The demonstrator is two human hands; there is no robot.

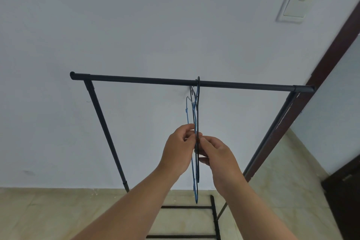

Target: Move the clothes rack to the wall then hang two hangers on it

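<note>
Against the wall: a black metal clothes rack (194,82) stood close to the pale painted wall (155,25), its round horizontal bar carried on two slanted tubular legs.
Rack base: black crossbars showed low down over the beige tiled floor (39,210).
Dark hanger: a thin black wire hanger (198,107) had its hook over the bar, right of the bar's middle, and hung edge-on to the camera.
Blue hanger: a thin blue wire hanger (187,113) sat just beside the dark one, its hook below the bar and not over it; its lower end reached down past both wrists.
Left hand: the left hand (178,152) had its thumb and fingertips pinched on the hangers' wires from the left; which wire it gripped could not be told.
Right hand: the right hand (216,157) was closed on the same bundle from the right, fingertips meeting the left hand's; the exact wire was hidden.
Position of grip: both hands held the hangers about midway down, well below the bar.
Surroundings: a white square wall switch (295,6) sat high on the right, near a dark brown wooden door frame (331,58).
</note>
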